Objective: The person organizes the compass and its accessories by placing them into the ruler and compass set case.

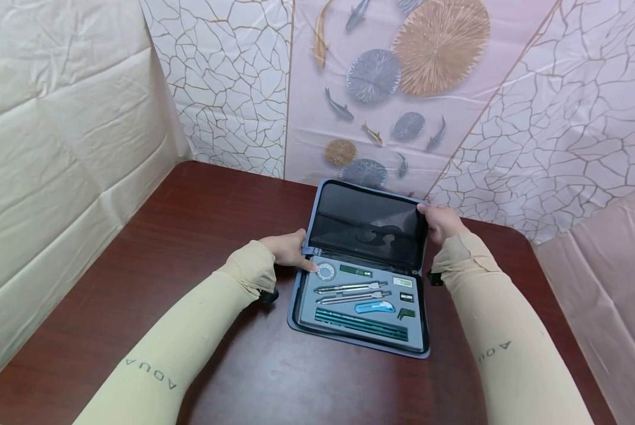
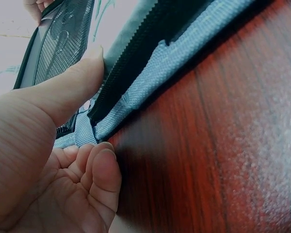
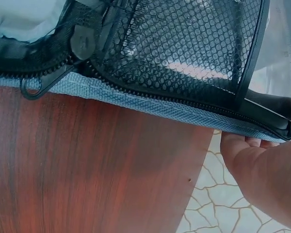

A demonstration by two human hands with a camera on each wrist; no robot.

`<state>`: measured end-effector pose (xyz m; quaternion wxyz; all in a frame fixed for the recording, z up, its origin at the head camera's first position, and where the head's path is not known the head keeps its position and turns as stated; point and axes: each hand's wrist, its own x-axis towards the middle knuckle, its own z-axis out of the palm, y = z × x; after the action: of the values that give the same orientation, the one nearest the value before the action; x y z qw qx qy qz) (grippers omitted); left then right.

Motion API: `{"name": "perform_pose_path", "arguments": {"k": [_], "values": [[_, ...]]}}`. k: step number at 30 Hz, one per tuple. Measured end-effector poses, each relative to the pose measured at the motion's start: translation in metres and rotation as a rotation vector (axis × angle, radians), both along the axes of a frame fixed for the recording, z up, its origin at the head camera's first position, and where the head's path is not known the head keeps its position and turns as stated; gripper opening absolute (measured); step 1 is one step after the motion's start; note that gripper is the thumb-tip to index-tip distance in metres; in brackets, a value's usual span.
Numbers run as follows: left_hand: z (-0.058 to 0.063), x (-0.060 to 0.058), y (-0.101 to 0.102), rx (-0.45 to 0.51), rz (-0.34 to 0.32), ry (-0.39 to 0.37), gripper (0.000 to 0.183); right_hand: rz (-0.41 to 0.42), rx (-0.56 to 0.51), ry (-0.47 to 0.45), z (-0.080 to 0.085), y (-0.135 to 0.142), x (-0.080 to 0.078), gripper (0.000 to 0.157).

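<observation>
A blue-grey zip case (image 1: 360, 349) lies open on the table, its mesh-lined lid (image 1: 360, 218) tilted up at the back. My left hand (image 1: 287, 249) holds the case at its left hinge, thumb on the inner edge and fingers curled by the fabric strap (image 2: 84, 128). The right hand (image 1: 442, 222) pinches the lid's far right corner, thumb inside and fingers behind. In the grey tray (image 1: 309, 307) sit a round dial (image 1: 325, 271), two metal compasses (image 1: 351, 287), a blue cutter (image 1: 374, 307), green pencils (image 1: 361, 326), a sharpener (image 1: 406, 297) and an eraser (image 1: 402, 282).
The dark reddish wooden table (image 1: 232, 366) extends around the case. Patterned cloth (image 1: 232, 88) hangs behind it, with cream cloth (image 1: 57, 147) on the left. In the right wrist view, a zipper pull (image 3: 47, 82) hangs at the case's edge.
</observation>
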<state>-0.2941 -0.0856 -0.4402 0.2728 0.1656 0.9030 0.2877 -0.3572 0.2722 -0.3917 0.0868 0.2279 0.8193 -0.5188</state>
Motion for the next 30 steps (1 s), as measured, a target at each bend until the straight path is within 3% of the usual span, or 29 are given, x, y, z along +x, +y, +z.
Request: {"name": "perform_pose_path", "arguments": {"k": [7,12,14,18,21,30], "values": [[-0.001,-0.001,0.0,-0.004,-0.003,-0.003,0.064,-0.017,-0.054,-0.008,0.003,-0.001,0.002,0.022],[0.0,0.0,0.0,-0.01,-0.007,-0.001,0.062,-0.042,-0.143,0.014,-0.002,-0.005,0.005,0.032],[0.0,0.0,0.0,-0.008,-0.005,-0.001,0.062,-0.053,-0.121,0.03,-0.005,-0.007,0.006,0.041],[0.001,0.001,0.0,-0.009,-0.007,0.001,0.061,-0.097,0.037,0.072,-0.007,-0.012,0.01,0.062],[0.002,0.002,0.0,0.006,-0.014,-0.001,0.06,-0.116,0.114,0.082,-0.006,-0.016,0.011,0.069],[0.004,0.003,0.0,0.013,-0.02,-0.01,0.06,-0.032,0.106,0.014,0.007,-0.017,0.01,0.07]]}}
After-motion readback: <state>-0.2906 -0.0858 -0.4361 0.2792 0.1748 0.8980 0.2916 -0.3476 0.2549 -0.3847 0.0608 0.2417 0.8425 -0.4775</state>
